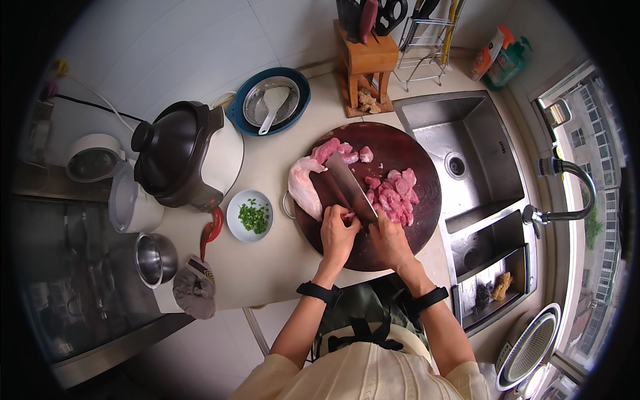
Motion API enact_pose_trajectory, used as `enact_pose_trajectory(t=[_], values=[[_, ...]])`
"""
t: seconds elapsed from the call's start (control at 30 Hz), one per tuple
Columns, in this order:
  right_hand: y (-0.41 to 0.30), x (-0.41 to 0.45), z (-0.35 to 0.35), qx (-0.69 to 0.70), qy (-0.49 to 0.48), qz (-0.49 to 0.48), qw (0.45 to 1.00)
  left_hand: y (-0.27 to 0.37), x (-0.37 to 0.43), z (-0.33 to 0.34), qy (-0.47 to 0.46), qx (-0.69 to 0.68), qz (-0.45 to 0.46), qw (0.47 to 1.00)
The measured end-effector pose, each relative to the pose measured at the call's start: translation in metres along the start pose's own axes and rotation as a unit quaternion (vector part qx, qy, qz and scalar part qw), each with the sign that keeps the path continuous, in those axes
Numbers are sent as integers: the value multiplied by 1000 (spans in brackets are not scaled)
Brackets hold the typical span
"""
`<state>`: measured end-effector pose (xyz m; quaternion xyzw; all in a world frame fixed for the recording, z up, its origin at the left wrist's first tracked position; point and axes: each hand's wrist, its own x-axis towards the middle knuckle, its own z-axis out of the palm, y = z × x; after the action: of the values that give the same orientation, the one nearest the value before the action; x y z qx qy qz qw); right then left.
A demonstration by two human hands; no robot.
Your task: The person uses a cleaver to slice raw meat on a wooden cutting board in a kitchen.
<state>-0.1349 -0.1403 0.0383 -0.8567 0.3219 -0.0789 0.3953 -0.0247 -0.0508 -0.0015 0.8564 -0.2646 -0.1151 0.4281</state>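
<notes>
On a round dark wooden chopping board [350,252] my right hand [392,244] grips a cleaver [345,180], its broad blade pointing up and left across the board. My left hand [339,234] has its fingers curled around a small piece of raw meat [348,216], just left of the blade. Mostly hidden by the fingers, that piece shows only a little red. A long pale piece of raw meat [303,186] lies along the board's left edge. Pink chunks [332,150] rest near the top, and a heap of cut meat pieces [397,195] sits right of the cleaver.
Left of the board stand a white bowl of chopped green herbs [253,220], a red chilli [212,232], a steel bowl [156,260] and a dark-lidded cooker [172,152]. Behind are a blue basin [237,120] and a wooden knife block [367,55]. A steel sink [480,165] adjoins on the right.
</notes>
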Motion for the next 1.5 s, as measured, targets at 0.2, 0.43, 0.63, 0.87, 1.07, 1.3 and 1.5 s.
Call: enact_pose_trajectory(t=[0.2,0.43,0.63,0.87,1.07,1.3,1.5], values=[[-12,-29,3,-28,33,51,998,9,-2,2,6,19,-16,1000],[-25,-23,15,-29,38,48,998,3,1,2,2,-2,-4,1000],[-36,-13,14,-117,-3,65,991,10,6,-4,-48,-9,-20,999],[-34,2,15,-116,14,41,992,7,6,1,-42,41,-23,998],[-37,-1,19,-125,22,21,992,1,4,-2,-42,62,4,997],[-25,14,6,-123,-1,49,991,8,3,-5,-36,67,28,997],[-14,3,2,-89,34,65,993,5,2,-4,-43,73,20,996]])
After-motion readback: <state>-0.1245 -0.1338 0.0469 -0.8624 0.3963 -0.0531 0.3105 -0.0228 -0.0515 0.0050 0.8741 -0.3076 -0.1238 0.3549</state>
